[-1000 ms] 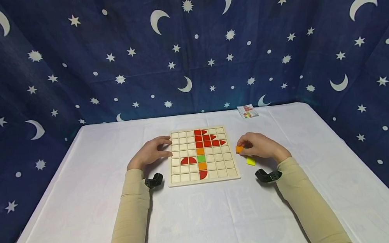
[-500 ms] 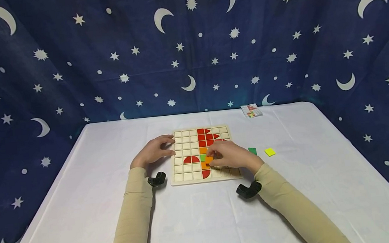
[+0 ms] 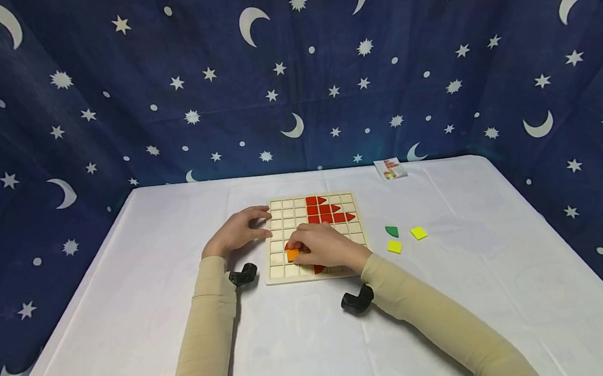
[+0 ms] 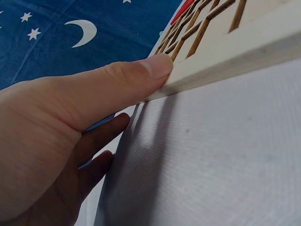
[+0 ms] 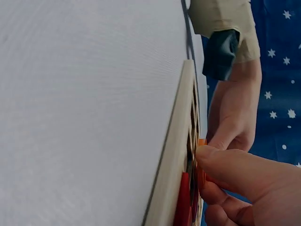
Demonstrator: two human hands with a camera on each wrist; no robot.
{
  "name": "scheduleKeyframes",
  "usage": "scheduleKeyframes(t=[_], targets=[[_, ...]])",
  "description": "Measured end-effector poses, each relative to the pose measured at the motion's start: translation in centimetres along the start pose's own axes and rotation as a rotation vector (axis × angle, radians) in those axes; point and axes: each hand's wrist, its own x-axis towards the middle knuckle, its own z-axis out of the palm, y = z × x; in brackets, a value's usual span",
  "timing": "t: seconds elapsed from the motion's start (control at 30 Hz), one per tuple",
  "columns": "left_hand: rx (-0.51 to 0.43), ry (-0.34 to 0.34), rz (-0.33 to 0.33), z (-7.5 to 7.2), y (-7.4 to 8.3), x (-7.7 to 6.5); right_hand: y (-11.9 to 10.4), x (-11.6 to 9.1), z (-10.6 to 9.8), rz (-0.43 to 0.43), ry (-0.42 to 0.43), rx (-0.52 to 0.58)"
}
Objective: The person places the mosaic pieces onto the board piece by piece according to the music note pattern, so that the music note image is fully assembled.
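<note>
A wooden grid board [image 3: 280, 272] lies mid-table, with red squares and triangles [image 3: 325, 210] in its upper right part. My right hand [image 3: 331, 247] is over the board's lower left part and pinches an orange square tile [image 3: 293, 255] between thumb and fingers; the right wrist view also shows this tile [image 5: 201, 176] at the thumb tip. That hand covers most of the middle column; part of a red quarter-circle tile [image 3: 318, 268] shows below it. At the board's left edge, my left hand [image 3: 237, 233] rests its thumb [image 4: 122, 77] on the rim, its fingers loosely bent.
Right of the board lie a green quarter-circle tile [image 3: 392, 231] and two yellow square tiles, one nearer [image 3: 394, 247] and one farther right [image 3: 418, 233]. A printed pattern card [image 3: 390, 168] sits near the table's back edge, before a starry blue curtain [image 3: 314, 90].
My right hand has carried the orange tile leftward from beside the board to its lower left part, uncovering the green and yellow tiles. My left hand stays at the board's edge.
</note>
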Motion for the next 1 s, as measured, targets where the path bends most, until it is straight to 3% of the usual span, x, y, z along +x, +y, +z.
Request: scheduleKeyframes(t=[0.63,1.0], targets=[[0.0,-0.004,0.005,0.16,-0.18,0.23,-0.4,0.29,0.53,0.016,0.015,-0.025],[-0.006,-0.005,-0.012,0.09,-0.23,0.15,0.19,-0.44,-0.16,0.053,0.032,0.032]])
